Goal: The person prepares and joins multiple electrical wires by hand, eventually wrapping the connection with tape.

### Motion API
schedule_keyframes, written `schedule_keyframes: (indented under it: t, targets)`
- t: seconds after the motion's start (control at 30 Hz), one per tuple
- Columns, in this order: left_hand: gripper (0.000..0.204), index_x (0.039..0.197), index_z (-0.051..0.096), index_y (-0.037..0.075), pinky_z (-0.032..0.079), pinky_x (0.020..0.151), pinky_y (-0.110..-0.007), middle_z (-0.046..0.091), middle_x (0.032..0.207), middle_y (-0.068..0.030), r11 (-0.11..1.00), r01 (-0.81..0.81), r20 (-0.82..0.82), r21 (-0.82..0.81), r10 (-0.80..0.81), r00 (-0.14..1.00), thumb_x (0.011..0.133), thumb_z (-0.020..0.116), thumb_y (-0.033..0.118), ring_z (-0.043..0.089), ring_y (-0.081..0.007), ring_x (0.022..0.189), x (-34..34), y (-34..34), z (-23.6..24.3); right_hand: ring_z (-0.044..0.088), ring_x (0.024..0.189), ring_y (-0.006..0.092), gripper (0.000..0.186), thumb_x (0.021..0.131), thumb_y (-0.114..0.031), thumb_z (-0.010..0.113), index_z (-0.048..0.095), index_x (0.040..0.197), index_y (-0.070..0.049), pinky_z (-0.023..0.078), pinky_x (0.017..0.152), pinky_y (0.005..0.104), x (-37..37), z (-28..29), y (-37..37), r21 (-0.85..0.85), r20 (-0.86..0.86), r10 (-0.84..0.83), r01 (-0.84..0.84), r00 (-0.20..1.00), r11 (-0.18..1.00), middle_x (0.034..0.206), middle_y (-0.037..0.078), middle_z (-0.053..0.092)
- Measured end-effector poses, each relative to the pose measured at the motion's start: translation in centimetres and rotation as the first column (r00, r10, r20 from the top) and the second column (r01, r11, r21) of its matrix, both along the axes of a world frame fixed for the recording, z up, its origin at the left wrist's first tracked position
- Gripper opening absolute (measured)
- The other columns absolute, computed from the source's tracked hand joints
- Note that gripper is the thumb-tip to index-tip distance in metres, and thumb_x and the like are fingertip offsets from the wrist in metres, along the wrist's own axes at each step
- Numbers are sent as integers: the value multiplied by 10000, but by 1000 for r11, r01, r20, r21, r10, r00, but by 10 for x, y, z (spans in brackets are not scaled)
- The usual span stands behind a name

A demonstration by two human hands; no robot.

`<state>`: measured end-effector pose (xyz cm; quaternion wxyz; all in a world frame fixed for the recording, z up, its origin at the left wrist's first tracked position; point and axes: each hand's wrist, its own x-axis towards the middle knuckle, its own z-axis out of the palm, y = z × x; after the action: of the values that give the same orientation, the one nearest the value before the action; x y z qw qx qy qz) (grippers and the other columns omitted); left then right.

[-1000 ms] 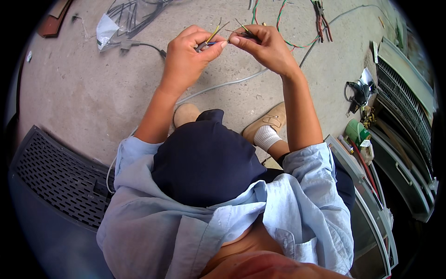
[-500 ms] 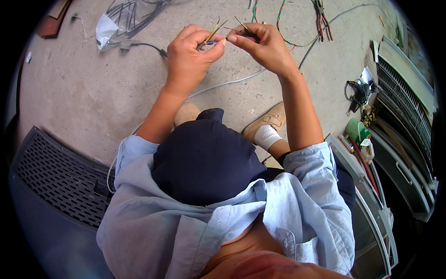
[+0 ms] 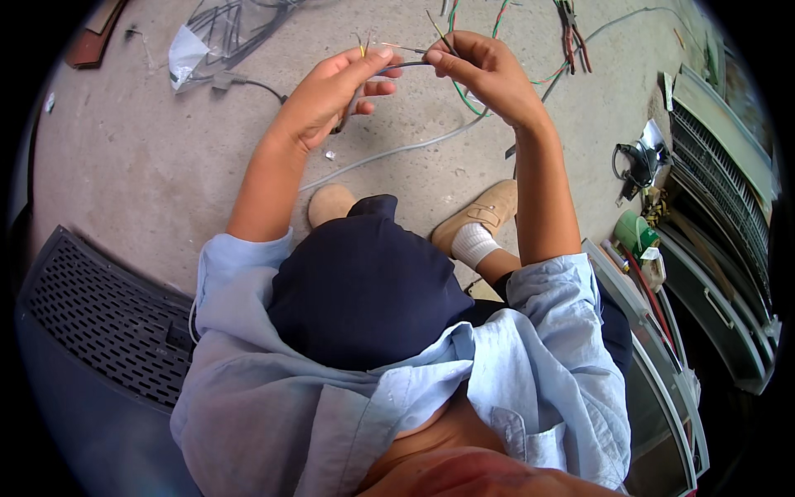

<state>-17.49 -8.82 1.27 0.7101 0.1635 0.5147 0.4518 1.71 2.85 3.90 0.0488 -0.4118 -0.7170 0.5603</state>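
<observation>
Copper shows bare and thin at the end of a wire [image 3: 400,46] just between the two hands, out in front of the knees and over the concrete floor [image 3: 190,174]. From where I stand, the right hand [image 3: 484,73] has thumb and forefinger pinched together on dark wires, one tip, part yellowish, poking up past the knuckles. Its neighbour, a dark grey strand [image 3: 407,65], bridges the gap to the left hand [image 3: 331,95]. There a dark sheathed cable [image 3: 352,106] lies along the palm, with short yellow ends standing above the thumb; the lower fingers are spread and bent, and I cannot tell whether that hand is closed firmly on anything (the fingertips blur together).

Beyond the right hand, green and red wires [image 3: 456,88] loop on the floor, and red-handled pliers [image 3: 570,37] lie near them. Off beyond the left hand sit a clear plastic bag [image 3: 240,35] of dark cables and a corded plug [image 3: 225,80]. A pale grey cable [image 3: 406,151] curves across the concrete between the hands and the tan shoes [image 3: 487,211].
</observation>
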Motion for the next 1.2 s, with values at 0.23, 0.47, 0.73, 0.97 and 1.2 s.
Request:
schedule_keyframes:
  t: [0.23, 0.47, 0.73, 0.97, 1.2]
  targets:
    - [414, 1088, 665, 40, 478, 670, -178, 663, 970, -14, 972, 233, -19, 11, -233, 972, 890, 662, 404, 584, -50, 843, 1, 20, -9, 589, 716, 83, 306, 910, -319, 623, 629, 923, -14, 464, 661, 243, -12, 3, -2, -4, -56, -54, 54, 997, 999, 784, 20, 633]
    - [403, 1080, 668, 44, 432, 586, -145, 560, 749, 90, 956, 290, -65, 37, -287, 956, 899, 654, 404, 521, 14, 692, 3, 28, -18, 635, 862, 125, 345, 893, -320, 662, 609, 1042, -14, 486, 792, 282, 9, -6, 15, -224, -99, -116, 91, 988, 970, 917, 48, 648]
    - [360, 1117, 651, 57, 475, 609, -146, 528, 729, 113, 947, 322, 157, 6, -319, 935, 947, 592, 369, 511, 12, 633, 5, 29, -15, 563, 932, 75, 322, 901, -245, 663, 633, 1116, -8, 416, 851, 221, 16, -22, 6, -126, -67, -81, 72, 995, 989, 1018, 1, 654]
    - [282, 1090, 627, 71, 553, 671, -212, 601, 836, 55, 978, 200, 288, -53, -177, 941, 963, 575, 317, 620, -44, 779, 16, 30, -19, 609, 878, 100, 215, 901, -196, 637, 650, 965, 9, 461, 781, 262, 7, -34, -4, -44, -183, -176, 171, 967, 984, 882, 42, 681]
    - [291, 1062, 639, 65, 552, 726, -228, 639, 924, 7, 980, 191, 404, -57, -152, 902, 933, 618, 326, 656, -83, 871, 16, 22, -44, 663, 858, 166, 242, 923, -217, 615, 604, 886, 22, 492, 779, 293, -3, -40, -14, -74, -116, -279, 272, 953, 959, 857, 97, 693]
